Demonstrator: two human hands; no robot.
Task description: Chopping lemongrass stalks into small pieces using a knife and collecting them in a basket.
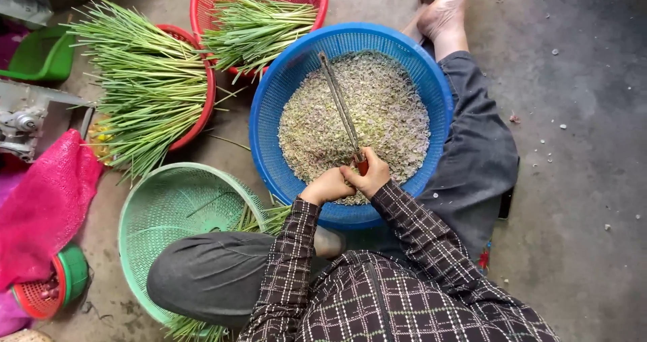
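A blue basket (283, 92) sits between my legs, filled with finely chopped greenish-purple plant bits (377, 106). A long thin blade (339, 103) with a red handle lies across the heap, pointing away from me. My right hand (367, 175) is closed on the red handle at the basket's near rim. My left hand (327, 185) is curled into a fist right beside it, touching the chopped bits; whether it holds anything is hidden.
Two red baskets (202, 5) at the back hold long green stalks (151, 86). A green basket (168, 207) lies under my left knee, with several stalks near it. A pink mesh sack (44, 207), a grey metal machine (27, 119) and a green scoop (40, 55) are at left.
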